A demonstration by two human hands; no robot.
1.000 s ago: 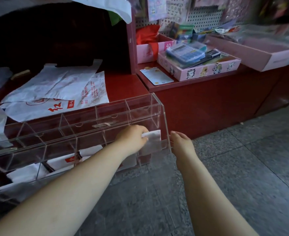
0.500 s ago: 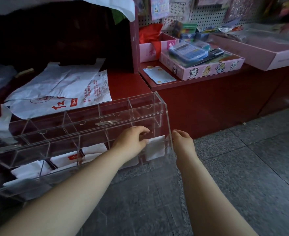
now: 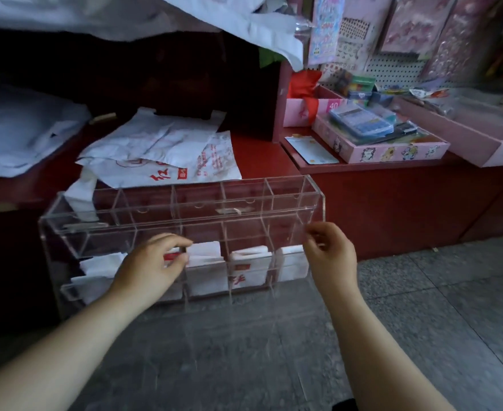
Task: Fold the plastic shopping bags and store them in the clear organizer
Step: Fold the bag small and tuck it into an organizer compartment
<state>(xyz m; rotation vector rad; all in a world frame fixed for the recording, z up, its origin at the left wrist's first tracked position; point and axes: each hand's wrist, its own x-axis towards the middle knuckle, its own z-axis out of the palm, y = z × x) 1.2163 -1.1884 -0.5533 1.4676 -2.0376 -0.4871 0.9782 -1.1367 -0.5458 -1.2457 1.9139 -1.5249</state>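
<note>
The clear organizer (image 3: 185, 216) stands at the front of a red counter, divided into two rows of compartments. Folded white bags with red print (image 3: 205, 268) fill the lower row; the upper row looks empty. My left hand (image 3: 152, 266) reaches into a lower compartment left of centre, its relaxed fingers touching a folded bag with a red mark (image 3: 171, 257). My right hand (image 3: 331, 253) hovers at the organizer's right front corner with loosely curled fingers and nothing in it. Unfolded white shopping bags (image 3: 161, 155) lie flat on the counter behind the organizer.
A raised red shelf at the right carries a pink tray of stationery (image 3: 386, 143) and a white card (image 3: 311, 149). More pink boxes (image 3: 463, 134) and a pegboard with stickers stand behind. White sheeting (image 3: 22, 129) lies at the left. Grey stone floor (image 3: 422, 307) lies below.
My left hand let go of the folded bag in the rightmost lower compartment and moved left along the row. My right hand came off the organizer's end. The view swung right and up.
</note>
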